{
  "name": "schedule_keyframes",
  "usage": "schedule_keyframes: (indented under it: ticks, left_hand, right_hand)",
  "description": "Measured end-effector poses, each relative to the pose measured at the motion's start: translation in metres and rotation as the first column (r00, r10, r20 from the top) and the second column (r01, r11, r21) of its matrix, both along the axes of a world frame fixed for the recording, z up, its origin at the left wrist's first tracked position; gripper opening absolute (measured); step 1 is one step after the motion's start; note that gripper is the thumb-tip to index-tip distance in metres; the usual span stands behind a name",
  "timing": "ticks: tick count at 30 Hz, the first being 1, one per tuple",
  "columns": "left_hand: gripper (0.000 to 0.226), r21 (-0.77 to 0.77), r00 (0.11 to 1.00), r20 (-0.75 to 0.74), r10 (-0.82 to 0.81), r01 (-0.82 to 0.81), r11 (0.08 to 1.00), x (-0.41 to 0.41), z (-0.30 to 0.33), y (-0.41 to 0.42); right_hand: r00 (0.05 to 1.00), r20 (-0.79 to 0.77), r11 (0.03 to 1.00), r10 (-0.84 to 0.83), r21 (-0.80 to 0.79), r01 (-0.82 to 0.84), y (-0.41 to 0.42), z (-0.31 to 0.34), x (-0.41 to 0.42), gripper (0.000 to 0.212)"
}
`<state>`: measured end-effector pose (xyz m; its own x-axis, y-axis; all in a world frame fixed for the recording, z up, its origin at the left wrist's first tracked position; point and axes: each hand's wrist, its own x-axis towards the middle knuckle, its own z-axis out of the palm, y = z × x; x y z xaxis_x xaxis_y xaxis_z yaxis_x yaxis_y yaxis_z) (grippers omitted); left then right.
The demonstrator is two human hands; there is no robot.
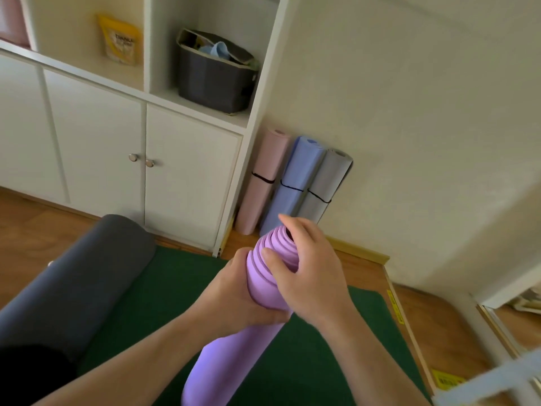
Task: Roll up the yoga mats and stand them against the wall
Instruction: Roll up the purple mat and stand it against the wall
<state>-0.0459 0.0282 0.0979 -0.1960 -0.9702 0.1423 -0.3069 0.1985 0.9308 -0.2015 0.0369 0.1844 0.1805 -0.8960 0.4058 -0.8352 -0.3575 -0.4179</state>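
I hold a rolled purple yoga mat upright and tilted over the green floor mat. My left hand grips the roll just below its top. My right hand covers the spiral top end, thumb on the layered edge and fingers curled over the far rim. Three rolled mats lean against the wall in the corner, each bound with a black band: pink, blue and grey.
A white cabinet with doors and open shelves stands left of the leaning mats; a dark bin and a yellow bag sit on its shelves. A large dark grey roll lies on the left. Wooden floor borders the green mat.
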Motion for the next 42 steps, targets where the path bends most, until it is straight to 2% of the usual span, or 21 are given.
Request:
schedule_keyframes:
  ticks: [5,8,11,13,15,16,18,20,21,23,24,25,28,30,32,34,36,38,40,42]
  left_hand:
    - [0.106,0.008,0.998,-0.023,0.054,-0.054,0.999,0.003,0.007,0.005]
    - [0.106,0.020,0.998,-0.007,0.058,-0.058,0.998,0.006,0.009,0.004]
    - [0.108,0.006,0.999,0.011,0.045,-0.045,0.999,0.007,0.010,0.004]
    - [0.107,0.009,0.999,-0.003,0.047,-0.047,0.999,0.007,0.008,0.004]
    - [0.110,0.001,0.998,-0.010,0.055,-0.055,0.998,0.006,0.008,0.003]
    - [0.112,-0.013,0.998,-0.007,0.058,-0.058,0.998,0.006,0.007,0.002]
    - [0.113,-0.022,0.998,-0.004,0.067,-0.067,0.998,0.009,0.009,0.001]
    - [0.110,-0.001,0.998,-0.004,0.067,-0.067,0.998,0.013,0.011,0.003]
    - [0.108,0.006,0.998,-0.005,0.067,-0.067,0.998,0.015,0.012,0.003]
    - [0.104,0.015,0.998,-0.012,0.064,-0.064,0.998,0.017,0.011,0.004]
    - [0.103,0.016,0.998,-0.016,0.066,-0.065,0.998,0.017,0.010,0.004]
    - [0.103,0.019,0.998,-0.016,0.067,-0.067,0.998,0.017,0.009,0.005]
    - [0.110,0.025,0.998,0.017,0.057,-0.057,0.998,0.016,0.012,0.006]
    - [0.111,0.034,0.998,0.014,0.060,-0.060,0.998,0.019,0.013,0.007]
    - [0.108,0.043,0.998,0.018,0.055,-0.055,0.998,0.019,0.015,0.007]
    - [0.108,0.040,0.998,0.025,0.051,-0.052,0.998,0.019,0.013,0.007]
    - [0.113,0.058,0.998,0.067,-0.011,0.007,0.998,0.019,0.015,0.007]
    - [0.113,0.087,0.984,0.147,-0.097,0.085,0.993,0.028,0.020,0.005]
    - [0.103,0.085,0.962,0.236,-0.139,0.122,0.989,0.041,0.026,-0.001]
    - [0.075,0.062,0.961,0.253,-0.111,0.098,0.993,0.053,0.030,-0.008]
  right_hand:
    - [0.989,-0.145,0.996,0.005,0.087,0.007,0.002,0.007,0.014,0.050]
    - [0.979,-0.203,0.980,0.026,0.197,0.015,-0.009,0.049,0.017,0.049]
    - [0.985,-0.164,0.997,0.052,0.059,-0.043,-0.030,0.081,0.021,0.057]
    - [0.964,-0.251,0.996,0.089,0.042,-0.081,-0.038,0.067,0.031,0.055]
    - [0.919,-0.378,0.971,0.113,0.236,-0.022,-0.039,0.029,0.039,0.054]
    - [0.911,-0.391,0.937,0.132,0.349,0.014,-0.037,0.014,0.041,0.053]
    - [0.913,-0.372,0.889,0.168,0.457,0.023,-0.041,0.008,0.044,0.055]
    - [0.924,-0.330,0.878,0.191,0.479,-0.011,-0.046,0.026,0.045,0.064]
    - [0.949,-0.263,0.892,0.171,0.451,-0.035,-0.049,0.040,0.046,0.068]
    - [0.987,-0.124,0.964,0.105,0.258,-0.070,-0.056,0.055,0.045,0.067]
    - [0.989,-0.121,0.984,0.082,0.167,-0.061,-0.055,0.053,0.046,0.063]
    - [0.980,-0.184,0.987,0.078,0.152,-0.050,-0.053,0.043,0.048,0.059]
    - [0.883,-0.436,0.904,0.174,0.426,0.032,-0.050,0.011,0.047,0.047]
    - [0.918,-0.344,0.863,0.197,0.504,0.004,-0.054,0.014,0.046,0.053]
    - [0.966,-0.230,0.908,0.120,0.419,-0.013,-0.058,0.024,0.042,0.062]
    - [0.953,-0.279,0.932,0.120,0.363,-0.011,-0.055,0.018,0.041,0.061]
    - [0.907,-0.392,0.900,0.157,0.436,0.033,-0.047,0.004,0.036,0.058]
    - [0.916,-0.374,0.877,0.146,0.478,0.055,-0.048,0.001,0.032,0.051]
    - [0.943,-0.311,0.860,0.120,0.506,0.057,-0.051,0.005,0.030,0.047]
    - [0.946,-0.310,0.862,0.100,0.502,0.074,-0.051,0.006,0.028,0.039]
